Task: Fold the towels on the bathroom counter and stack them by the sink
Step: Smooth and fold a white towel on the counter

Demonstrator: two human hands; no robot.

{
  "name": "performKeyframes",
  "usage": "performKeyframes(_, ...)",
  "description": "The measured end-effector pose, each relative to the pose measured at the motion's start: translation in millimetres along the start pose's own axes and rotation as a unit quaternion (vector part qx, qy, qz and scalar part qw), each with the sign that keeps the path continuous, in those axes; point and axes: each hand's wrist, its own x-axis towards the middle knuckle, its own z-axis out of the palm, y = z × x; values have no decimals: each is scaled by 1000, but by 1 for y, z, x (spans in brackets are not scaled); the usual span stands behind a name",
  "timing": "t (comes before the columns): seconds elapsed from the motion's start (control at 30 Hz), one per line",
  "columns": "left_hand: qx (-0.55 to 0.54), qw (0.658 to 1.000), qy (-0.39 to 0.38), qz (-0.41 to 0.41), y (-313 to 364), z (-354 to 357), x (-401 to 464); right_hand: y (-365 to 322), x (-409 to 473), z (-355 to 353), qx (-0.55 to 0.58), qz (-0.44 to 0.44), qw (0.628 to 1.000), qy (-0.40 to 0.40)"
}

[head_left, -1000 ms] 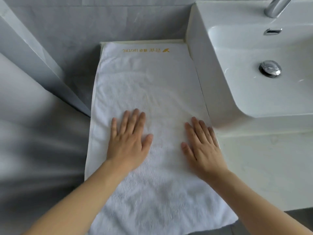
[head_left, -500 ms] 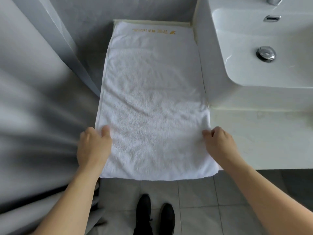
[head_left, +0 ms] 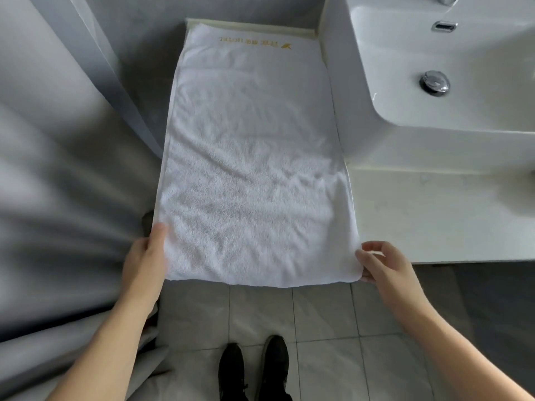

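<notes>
White towel (head_left: 254,169) lies spread lengthwise on the pale counter (head_left: 434,215), its far end at twelve o'clock carrying gold lettering (head_left: 254,41) and its near end hanging just past the counter's front edge above the tiled floor (head_left: 318,328). Its right long edge runs just beside the white sink (head_left: 434,68), which sits at two o'clock with a chrome drain (head_left: 434,82) in the basin. The left hand (head_left: 146,261) pinches the towel's near left corner at eight o'clock, thumb on top and the fingers apparently tucked beneath, though they are hidden. The right hand (head_left: 385,267) pinches the near right corner at four o'clock, thumb and curled fingers closed on the folded edge. Grey fabric (head_left: 58,198) fills the nine o'clock side. Two black shoes (head_left: 254,369) stand on the tiles at six o'clock.
</notes>
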Motion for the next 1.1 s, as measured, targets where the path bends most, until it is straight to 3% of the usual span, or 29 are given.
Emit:
performKeyframes(0.17, -159, 982, -98, 6, -15, -9, -19, 18, -15, 20, 24, 42, 999, -10)
performKeyframes(0.27, -148, 975, -164, -38, -38, -7, -39, 23, -18, 28, 63, 44, 997, 12)
performKeyframes(0.37, -157, 962, -202, -92, -53, -1, -55, 39, -30, 38, 46, 64, 997, -25)
performKeyframes(0.5, -201, 963, -160, -82, -57, 6, -62, 63, -32, 60, 32, 98, 994, -42)
performKeyframes(0.67, -217, 973, -26, -77, -50, 0, -57, 65, -25, 69, 117, 139, 980, 80)
performKeyframes(0.77, -179, 981, 7, -70, -49, 9, -66, 62, -26, 74, 138, 156, 968, 144)
performKeyframes(0.87, -147, 989, -15, -26, -48, 18, -77, 59, -32, 88, 190, 184, 943, 203)
performKeyframes(0.97, -101, 994, 9, -29, -51, 11, -74, 60, -36, 81, 169, 211, 932, 240)
performKeyframes(1.1, -71, 993, -41, -82, -47, 6, -73, 53, -36, 74, 115, 237, 947, 184)
